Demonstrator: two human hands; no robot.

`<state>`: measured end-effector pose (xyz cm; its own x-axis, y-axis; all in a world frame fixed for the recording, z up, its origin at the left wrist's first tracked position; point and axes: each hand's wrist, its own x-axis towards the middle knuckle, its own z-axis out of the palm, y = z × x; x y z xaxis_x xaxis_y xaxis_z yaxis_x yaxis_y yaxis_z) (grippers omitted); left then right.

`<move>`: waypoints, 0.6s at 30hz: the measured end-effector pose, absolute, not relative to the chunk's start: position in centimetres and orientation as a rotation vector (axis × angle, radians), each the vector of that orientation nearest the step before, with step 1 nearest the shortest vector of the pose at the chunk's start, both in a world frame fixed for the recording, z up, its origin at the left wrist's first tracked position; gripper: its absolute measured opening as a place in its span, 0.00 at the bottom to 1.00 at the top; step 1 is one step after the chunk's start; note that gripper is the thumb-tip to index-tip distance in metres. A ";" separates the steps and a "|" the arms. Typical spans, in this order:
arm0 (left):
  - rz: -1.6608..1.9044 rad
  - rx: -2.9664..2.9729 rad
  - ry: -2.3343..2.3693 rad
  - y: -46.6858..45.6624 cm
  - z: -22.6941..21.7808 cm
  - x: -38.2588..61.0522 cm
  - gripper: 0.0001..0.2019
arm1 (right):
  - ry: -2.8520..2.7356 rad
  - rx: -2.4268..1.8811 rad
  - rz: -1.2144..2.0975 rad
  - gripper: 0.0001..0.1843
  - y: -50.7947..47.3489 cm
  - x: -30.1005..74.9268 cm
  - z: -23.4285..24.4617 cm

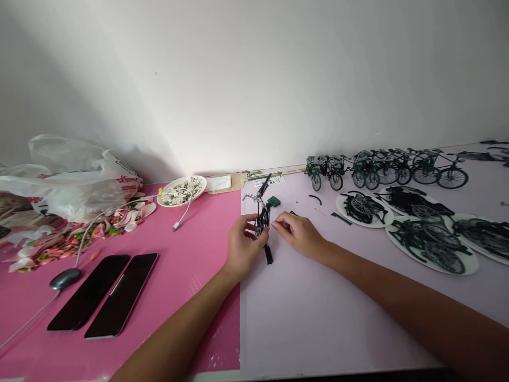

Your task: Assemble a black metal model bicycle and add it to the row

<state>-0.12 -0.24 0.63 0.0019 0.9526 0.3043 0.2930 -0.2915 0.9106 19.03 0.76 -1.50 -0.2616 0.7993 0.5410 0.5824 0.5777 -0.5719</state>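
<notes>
A black model bicycle (261, 204) with silver handlebars is held nearly upright in the fingers of my left hand (242, 245), seen end-on. Close by on the right, my right hand (302, 234) has thumb and forefinger pinched together near the bicycle's side. Whatever is in that pinch is too small or hidden to make out. Behind the bicycle lies a small dark green part (274, 201). A curved black strip (315, 199) and a short green strip (341, 218) rest on the table beyond my right hand.
Finished model bicycles (420, 167) stand along the wall at right. White plates (472, 268) hold more bicycle parts. At left are two phones (121, 297), a mouse-like dark oval object (66, 278) on a cable, a plastic bag (79, 185) and a plate of small pale parts (159, 200).
</notes>
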 end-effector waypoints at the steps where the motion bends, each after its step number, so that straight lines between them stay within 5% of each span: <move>1: 1.308 1.647 1.299 -0.2 0.7 -0.1 0.17 | -1.976 -1.114 0.315 0.12 0.9 19.0 -1.7; 18: 1.266 1.717 1.314 0.3 -0.1 -0.5 0.16 | -2.014 -1.156 0.289 0.13 1.4 19.2 -2.4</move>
<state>-0.49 0.28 -0.13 0.0425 0.9487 0.3132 0.3484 -0.3079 0.8853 19.18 1.42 -2.44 -0.2822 0.8097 0.5145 0.6323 0.5603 -0.5350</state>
